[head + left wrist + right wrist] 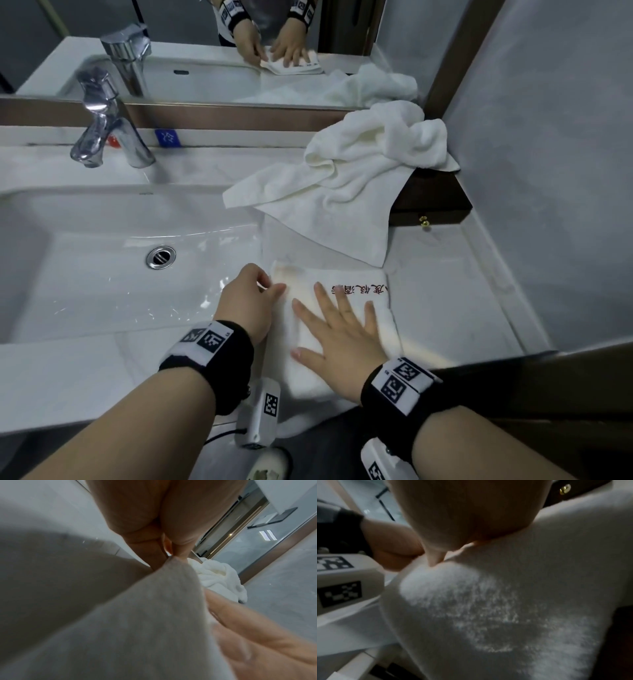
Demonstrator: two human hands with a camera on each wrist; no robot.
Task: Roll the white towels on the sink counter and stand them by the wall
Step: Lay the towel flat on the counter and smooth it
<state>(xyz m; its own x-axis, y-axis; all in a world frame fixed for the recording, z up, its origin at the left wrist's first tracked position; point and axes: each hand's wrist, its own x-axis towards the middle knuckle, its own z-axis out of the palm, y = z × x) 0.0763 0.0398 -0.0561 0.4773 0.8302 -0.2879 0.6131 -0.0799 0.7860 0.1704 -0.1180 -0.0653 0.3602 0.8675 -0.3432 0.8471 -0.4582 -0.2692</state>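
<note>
A folded white towel [380,318] with red embroidered characters lies flat on the counter right of the sink. My right hand [329,322] presses on it with straight, spread fingers; in the right wrist view the palm [471,513] lies on the towel [505,601]. My left hand [274,291] pinches the towel's far left corner, and in the left wrist view its fingertips [176,553] nip the cloth [137,615]. A second white towel [349,178] lies crumpled at the back right, also seen from the left wrist [221,577].
The crumpled towel partly drapes over a dark wooden box [435,205] in the back right corner. The sink basin [102,274] and chrome faucet [106,137] are to the left. A grey wall [548,171] borders the counter [462,308] on the right; a mirror runs behind.
</note>
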